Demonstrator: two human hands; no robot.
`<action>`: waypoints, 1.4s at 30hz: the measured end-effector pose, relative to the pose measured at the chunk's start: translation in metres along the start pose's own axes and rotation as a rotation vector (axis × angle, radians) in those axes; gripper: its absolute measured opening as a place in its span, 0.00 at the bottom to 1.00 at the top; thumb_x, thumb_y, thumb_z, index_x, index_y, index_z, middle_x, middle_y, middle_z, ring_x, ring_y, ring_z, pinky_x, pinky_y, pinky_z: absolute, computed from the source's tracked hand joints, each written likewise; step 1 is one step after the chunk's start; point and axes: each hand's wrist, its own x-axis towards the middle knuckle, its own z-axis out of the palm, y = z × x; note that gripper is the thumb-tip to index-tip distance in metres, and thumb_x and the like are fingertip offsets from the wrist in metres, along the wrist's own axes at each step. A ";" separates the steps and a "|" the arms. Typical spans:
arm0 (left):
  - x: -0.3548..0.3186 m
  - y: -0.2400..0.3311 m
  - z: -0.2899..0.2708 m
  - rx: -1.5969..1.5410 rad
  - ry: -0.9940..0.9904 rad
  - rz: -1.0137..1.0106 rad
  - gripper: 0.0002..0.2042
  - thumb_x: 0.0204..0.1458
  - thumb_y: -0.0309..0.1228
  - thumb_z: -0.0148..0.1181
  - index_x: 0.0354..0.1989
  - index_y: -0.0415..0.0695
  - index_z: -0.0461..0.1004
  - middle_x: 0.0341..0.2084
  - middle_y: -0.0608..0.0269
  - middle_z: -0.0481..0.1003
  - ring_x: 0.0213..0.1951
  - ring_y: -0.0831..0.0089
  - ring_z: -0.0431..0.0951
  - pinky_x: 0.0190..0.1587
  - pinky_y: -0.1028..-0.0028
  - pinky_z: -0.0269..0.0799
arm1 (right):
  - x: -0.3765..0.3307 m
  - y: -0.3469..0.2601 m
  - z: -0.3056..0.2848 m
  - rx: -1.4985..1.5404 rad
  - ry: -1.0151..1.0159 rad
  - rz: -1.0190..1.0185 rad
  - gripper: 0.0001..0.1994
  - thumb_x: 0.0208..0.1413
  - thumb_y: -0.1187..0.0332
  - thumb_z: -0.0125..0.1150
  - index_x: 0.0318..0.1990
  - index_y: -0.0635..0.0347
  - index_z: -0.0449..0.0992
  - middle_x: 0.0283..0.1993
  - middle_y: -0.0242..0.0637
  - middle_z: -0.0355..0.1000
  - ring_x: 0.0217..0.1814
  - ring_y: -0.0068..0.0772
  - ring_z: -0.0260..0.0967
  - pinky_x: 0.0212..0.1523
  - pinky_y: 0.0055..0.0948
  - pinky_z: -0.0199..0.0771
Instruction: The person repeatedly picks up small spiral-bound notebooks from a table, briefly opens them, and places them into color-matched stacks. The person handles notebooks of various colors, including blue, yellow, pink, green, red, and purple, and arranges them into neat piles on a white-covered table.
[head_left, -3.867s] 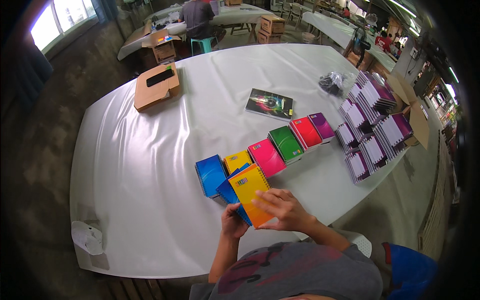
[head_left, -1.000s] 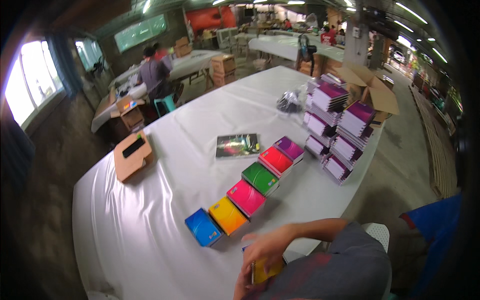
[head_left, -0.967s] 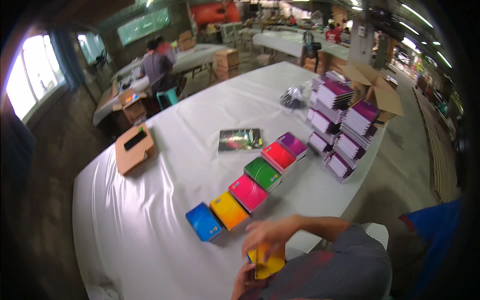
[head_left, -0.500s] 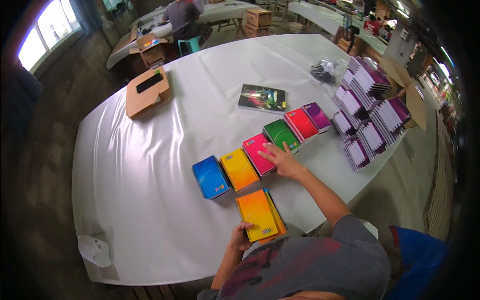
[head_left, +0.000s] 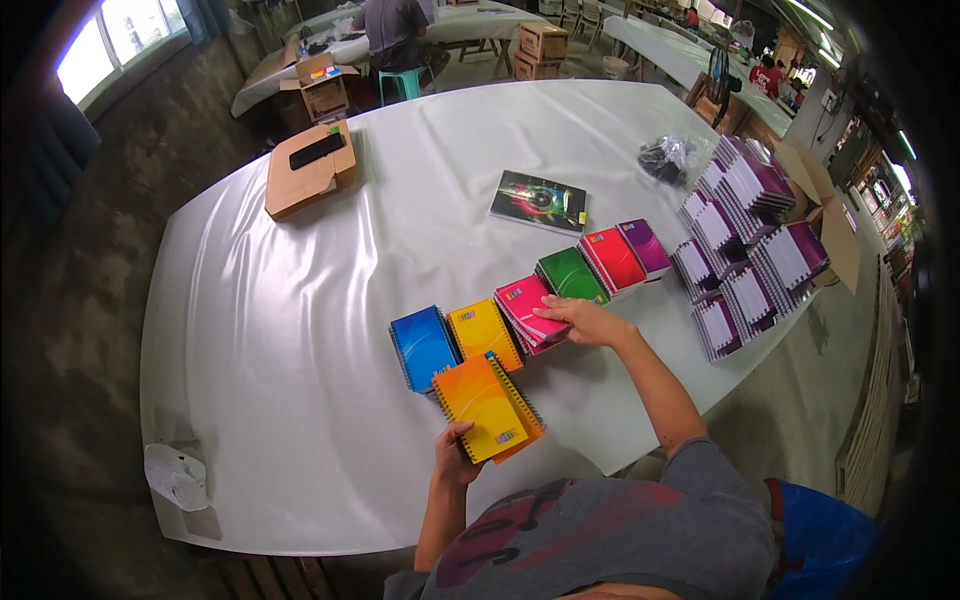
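My left hand is closed on a small bundle of spiral notebooks with a yellow-orange notebook on top; a bit of blue shows at its upper edge. The bundle hangs tilted over the near ends of the blue notebook stack and the yellow notebook stack. My right hand grips the near right corner of a pink notebook, thumb on its cover, on the pink stack, whose upper notebooks sit askew. Further right in the slanting row are a green stack, a red stack and a purple stack.
A dark-covered notebook lies beyond the row. Piled purple-and-white spiral notebooks stand at the right, before an open carton. A black phone rests on a flat cardboard box. Another person sits at a far table.
My left hand has raised the notebook bundle up and to the left, over the row's near edge. My right hand, spread over the pink stack before, now grips a pink notebook at its corner.
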 end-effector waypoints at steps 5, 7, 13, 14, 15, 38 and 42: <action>0.003 -0.002 -0.007 -0.024 -0.017 0.023 0.24 0.44 0.30 0.48 0.53 0.37 0.61 0.46 0.52 0.70 0.46 0.57 0.73 0.46 0.60 0.71 | 0.000 -0.004 0.001 -0.016 0.084 0.021 0.30 0.34 0.82 0.54 0.53 0.53 0.69 0.57 0.45 0.63 0.59 0.42 0.60 0.58 0.35 0.60; 0.002 -0.003 -0.001 -0.023 -0.014 0.040 0.24 0.44 0.30 0.48 0.53 0.37 0.61 0.45 0.53 0.71 0.45 0.57 0.74 0.45 0.61 0.72 | -0.004 -0.003 0.013 -0.059 0.209 0.019 0.26 0.35 0.81 0.55 0.49 0.54 0.72 0.53 0.42 0.67 0.56 0.40 0.63 0.55 0.35 0.63; 0.006 -0.004 -0.001 -0.024 -0.026 0.061 0.22 0.44 0.30 0.48 0.51 0.37 0.63 0.44 0.54 0.72 0.44 0.59 0.74 0.46 0.61 0.71 | -0.011 -0.015 0.032 -0.259 0.414 0.037 0.18 0.35 0.77 0.59 0.40 0.55 0.76 0.44 0.35 0.73 0.48 0.35 0.69 0.46 0.33 0.66; 0.005 -0.004 0.002 -0.013 -0.002 0.076 0.22 0.44 0.30 0.48 0.50 0.38 0.63 0.44 0.55 0.72 0.44 0.59 0.74 0.46 0.61 0.70 | -0.011 -0.016 0.033 -0.277 0.416 0.042 0.18 0.35 0.77 0.59 0.40 0.55 0.76 0.43 0.35 0.73 0.47 0.35 0.69 0.46 0.33 0.66; 0.005 -0.005 0.006 -0.002 0.022 0.090 0.22 0.44 0.30 0.49 0.50 0.38 0.63 0.44 0.55 0.72 0.44 0.59 0.74 0.47 0.61 0.70 | -0.011 -0.017 0.034 -0.296 0.418 0.047 0.18 0.35 0.76 0.59 0.40 0.55 0.76 0.42 0.34 0.73 0.46 0.35 0.69 0.45 0.33 0.66; 0.008 -0.010 0.020 0.018 -0.270 -0.373 0.28 0.56 0.49 0.44 0.57 0.40 0.57 0.48 0.54 0.69 0.46 0.66 0.74 0.47 0.67 0.73 | 0.035 -0.104 -0.054 1.083 -0.589 -0.665 0.13 0.45 0.53 0.62 0.30 0.51 0.82 0.34 0.36 0.77 0.59 0.44 0.61 0.64 0.50 0.22; 0.001 -0.019 0.027 0.107 -0.244 -0.354 0.29 0.54 0.49 0.49 0.57 0.39 0.57 0.50 0.52 0.67 0.48 0.65 0.72 0.49 0.65 0.71 | 0.034 -0.105 -0.051 0.890 -0.611 -0.591 0.10 0.39 0.73 0.60 0.32 0.50 0.81 0.56 0.37 0.64 0.67 0.44 0.48 0.62 0.57 0.30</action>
